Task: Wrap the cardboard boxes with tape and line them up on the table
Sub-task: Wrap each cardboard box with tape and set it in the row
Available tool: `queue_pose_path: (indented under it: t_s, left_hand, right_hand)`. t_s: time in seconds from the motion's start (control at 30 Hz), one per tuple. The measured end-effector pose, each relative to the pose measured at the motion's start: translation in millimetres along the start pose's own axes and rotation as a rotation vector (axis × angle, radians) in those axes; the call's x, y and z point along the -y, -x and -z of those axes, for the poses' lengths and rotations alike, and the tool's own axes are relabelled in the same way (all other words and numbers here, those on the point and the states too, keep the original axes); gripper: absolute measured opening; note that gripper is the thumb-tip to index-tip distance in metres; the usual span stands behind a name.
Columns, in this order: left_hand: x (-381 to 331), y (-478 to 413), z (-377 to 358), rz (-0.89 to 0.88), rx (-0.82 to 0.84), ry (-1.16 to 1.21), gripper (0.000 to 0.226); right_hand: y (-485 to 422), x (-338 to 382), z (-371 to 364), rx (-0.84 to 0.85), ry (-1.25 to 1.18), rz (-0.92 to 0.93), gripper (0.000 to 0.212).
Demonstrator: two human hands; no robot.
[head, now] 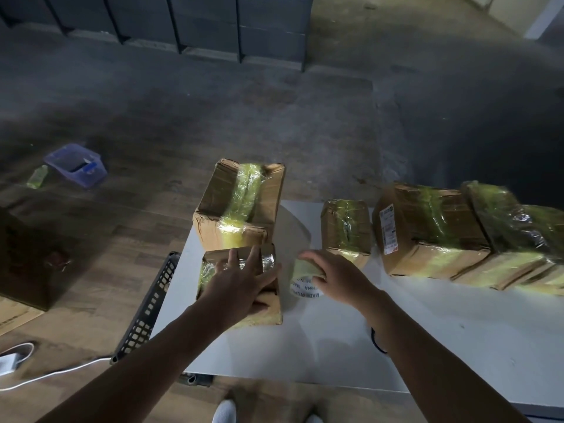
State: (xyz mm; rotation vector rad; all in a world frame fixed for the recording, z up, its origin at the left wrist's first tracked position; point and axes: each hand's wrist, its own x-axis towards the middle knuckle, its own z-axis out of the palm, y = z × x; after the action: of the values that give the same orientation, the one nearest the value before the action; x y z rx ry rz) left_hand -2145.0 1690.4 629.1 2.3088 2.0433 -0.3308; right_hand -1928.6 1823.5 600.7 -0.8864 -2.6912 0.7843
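A small cardboard box point(268, 309) banded with yellowish tape lies at the near left of the white table point(320, 346). My left hand point(241, 282) rests flat on its top, fingers spread. Just right of it, my right hand point(332, 277) grips a roll of tape point(303, 277) standing on the table. Behind the small box sits a larger taped box point(241, 203) at the table's far left corner. A small taped box point(346, 228) and a big labelled taped box point(427, 230) stand in a row to the right, with more taped boxes point(515, 239) beyond.
A black slotted crate point(149, 306) leans at the table's left edge. On the floor lie a purple tub point(76, 164), a green bottle point(37, 177), a dark box point(24, 261) and a white cable point(55, 372). Dark shelving point(183, 22) lines the back.
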Motion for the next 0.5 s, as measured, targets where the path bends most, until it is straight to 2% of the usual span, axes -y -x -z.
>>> queue_pose_path:
  t_s: [0.17, 0.27, 0.37, 0.5]
  left_hand:
    - [-2.3, 4.4, 6.9, -0.090, -0.020, -0.009, 0.085]
    - [3.0, 11.4, 16.3, -0.075, -0.164, 0.100, 0.086]
    - [1.9, 17.5, 6.4, -0.058, -0.360, 0.243, 0.081]
    - [8.6, 17.9, -23.3, -0.101, -0.379, 0.309, 0.071]
  right_hand:
    - [8.1, -2.1, -18.4, 0.070, -0.009, -0.052, 0.057]
    - [-5.3, 7.6, 3.0, -0.075, -0.149, -0.046, 0.061]
    - [-19.3, 22.9, 30.1, -0.202, -0.240, 0.086, 0.061]
    - [-20.6, 39.3, 21.9, -0.048, -0.040, 0.230, 0.056]
